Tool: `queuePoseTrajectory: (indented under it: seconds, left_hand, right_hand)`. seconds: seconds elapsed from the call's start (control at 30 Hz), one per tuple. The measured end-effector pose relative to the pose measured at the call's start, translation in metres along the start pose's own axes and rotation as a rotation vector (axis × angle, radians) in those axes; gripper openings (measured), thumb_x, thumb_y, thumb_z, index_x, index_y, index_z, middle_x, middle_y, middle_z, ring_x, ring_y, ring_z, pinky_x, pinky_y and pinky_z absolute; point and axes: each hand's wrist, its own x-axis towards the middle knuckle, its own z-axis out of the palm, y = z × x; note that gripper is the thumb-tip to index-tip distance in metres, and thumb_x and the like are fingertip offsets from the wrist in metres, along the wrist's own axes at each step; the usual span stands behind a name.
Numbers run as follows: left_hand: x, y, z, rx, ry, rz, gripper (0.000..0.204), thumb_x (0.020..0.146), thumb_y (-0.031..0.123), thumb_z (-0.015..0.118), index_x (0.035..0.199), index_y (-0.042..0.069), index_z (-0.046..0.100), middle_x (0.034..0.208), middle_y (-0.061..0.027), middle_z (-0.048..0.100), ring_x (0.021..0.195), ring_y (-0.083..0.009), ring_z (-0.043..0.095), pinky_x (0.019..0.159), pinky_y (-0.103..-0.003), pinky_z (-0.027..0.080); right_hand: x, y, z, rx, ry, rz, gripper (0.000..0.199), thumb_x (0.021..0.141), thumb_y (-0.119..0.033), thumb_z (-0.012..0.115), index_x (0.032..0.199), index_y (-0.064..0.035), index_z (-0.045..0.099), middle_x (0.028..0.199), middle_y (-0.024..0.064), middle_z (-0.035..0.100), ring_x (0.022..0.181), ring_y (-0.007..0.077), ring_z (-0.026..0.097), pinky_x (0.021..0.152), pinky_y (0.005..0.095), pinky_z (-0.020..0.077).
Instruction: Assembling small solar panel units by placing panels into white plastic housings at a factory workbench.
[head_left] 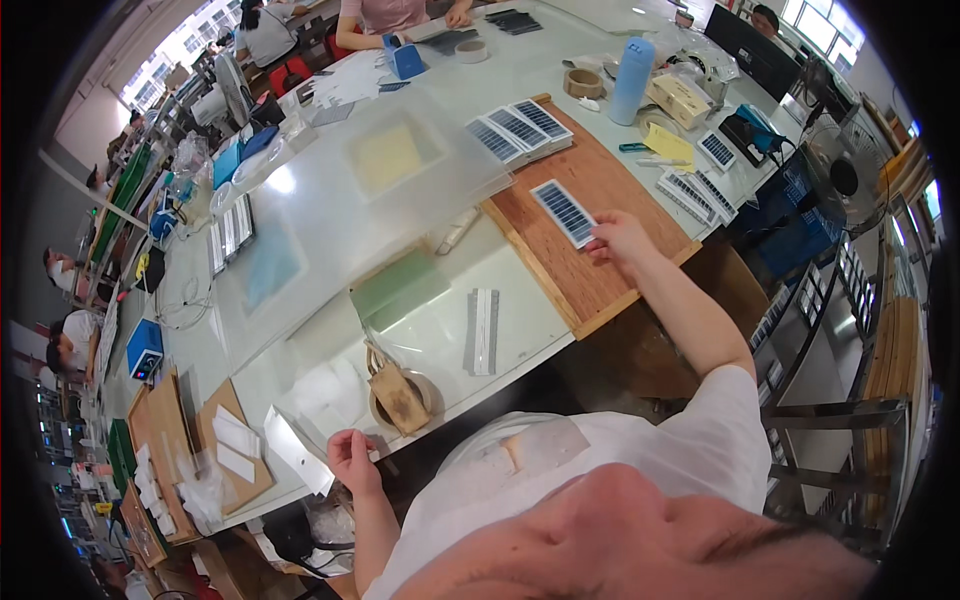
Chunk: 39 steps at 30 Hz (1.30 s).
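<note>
My right hand (622, 240) pinches the lower corner of a small solar panel (562, 213), dark cells in a white frame, over a wooden board (600, 290). Whether the panel rests on the board or is slightly raised, I cannot tell. Stacked similar panels (520, 132) lie at the board's far end. My left hand (355, 462) hovers by the table's front edge with its fingers curled, and nothing shows in them. Nearest to it are a folded white sheet (298, 452) and a wooden block (400, 397) on a round holder.
A translucent plastic sheet (330, 190) covers much of the table's middle. Beside the board are a green mat (400, 288) and grey strips (482, 332). Farther right stand a blue bottle (632, 82), a tape roll (583, 84) and more panels (698, 195). A co-worker (395, 18) sits across the table.
</note>
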Motion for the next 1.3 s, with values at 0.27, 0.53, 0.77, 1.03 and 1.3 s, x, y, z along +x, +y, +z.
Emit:
queuePoseTrajectory:
  seconds: [0.27,0.53,0.77,1.03,1.3]
  left_hand:
    - [-0.008,0.003,0.003,-0.057,0.019,0.009,0.006,0.089,0.004,0.060,0.093,0.003,0.057,0.074,-0.0041,0.061,0.062,-0.0102,0.057,0.059,-0.022,0.047]
    - [-0.007,0.002,-0.001,-0.072,-0.002,0.022,0.006,0.089,0.003,0.062,0.094,0.003,0.057,0.074,-0.0036,0.061,0.062,-0.0095,0.056,0.058,-0.021,0.046]
    - [-0.007,0.000,-0.003,-0.120,-0.020,0.022,0.006,0.089,0.003,0.061,0.094,0.002,0.057,0.075,-0.0036,0.061,0.063,-0.0091,0.056,0.059,-0.021,0.046]
    - [-0.008,0.003,-0.004,-0.103,0.022,-0.033,0.007,0.087,0.000,0.062,0.092,0.001,0.058,0.077,-0.0029,0.060,0.067,-0.0099,0.057,0.062,-0.023,0.047]
    - [-0.007,-0.003,-0.003,-0.192,-0.017,0.005,0.008,0.087,0.000,0.062,0.094,0.003,0.058,0.078,-0.0008,0.061,0.066,-0.0076,0.056,0.060,-0.021,0.045]
  right_hand:
    - [0.036,0.016,0.065,-0.008,-0.094,-0.144,0.023,0.088,0.002,0.054,0.111,0.0027,0.052,0.086,0.0137,0.064,0.067,0.0189,0.064,0.055,0.0308,0.0564]
    - [0.006,0.015,0.068,-1.101,0.290,-0.639,0.035,0.087,-0.021,0.060,0.115,-0.0006,0.057,0.094,0.0123,0.064,0.089,0.0282,0.064,0.077,0.0370,0.0509]
    - [-0.078,0.049,0.083,-1.298,0.044,-0.622,0.044,0.089,-0.026,0.052,0.125,-0.0052,0.041,0.108,0.0159,0.058,0.101,0.0335,0.058,0.084,0.0442,0.0477]
    - [-0.077,0.055,0.087,-1.269,0.123,-0.760,0.037,0.085,-0.020,0.058,0.117,-0.0029,0.052,0.103,0.0153,0.058,0.096,0.0334,0.058,0.083,0.0441,0.0470]
    - [-0.082,0.030,0.172,-1.029,-0.097,-1.463,0.039,0.076,-0.018,0.072,0.109,-0.0019,0.059,0.103,0.0136,0.058,0.096,0.0321,0.054,0.081,0.0408,0.0463]
